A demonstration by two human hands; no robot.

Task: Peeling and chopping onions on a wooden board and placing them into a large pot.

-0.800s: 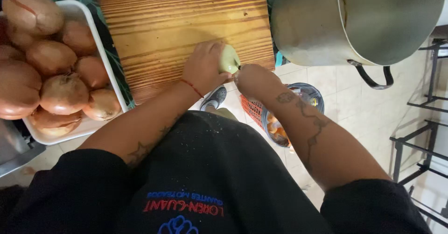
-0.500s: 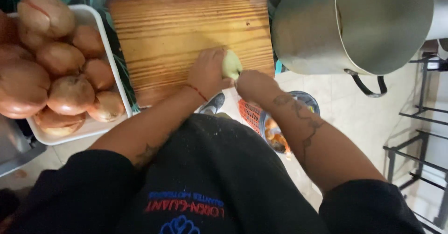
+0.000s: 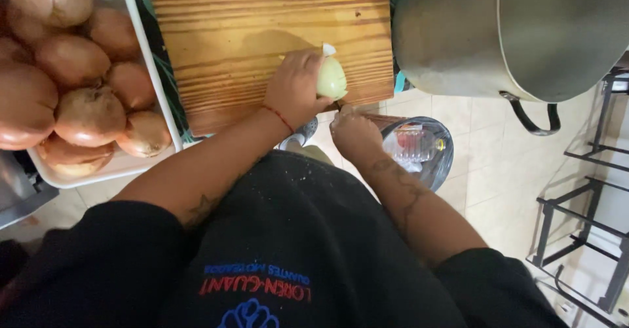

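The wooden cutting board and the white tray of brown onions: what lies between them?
In the head view, a narrow strip of dark green patterned cloth shows between the wooden cutting board and the white tray; nothing else lies there.

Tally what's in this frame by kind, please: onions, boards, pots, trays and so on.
Unpeeled brown onions in view in the white tray: 9
Peeled onion in left hand: 1
Wooden cutting board: 1
Metal pot: 1
White tray: 1
Total: 13

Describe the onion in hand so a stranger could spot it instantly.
Start at the wooden cutting board. At its near edge the left hand grips one onion. Unlike the brown, unpeeled onions in the white tray, it is peeled and pale yellow-green.
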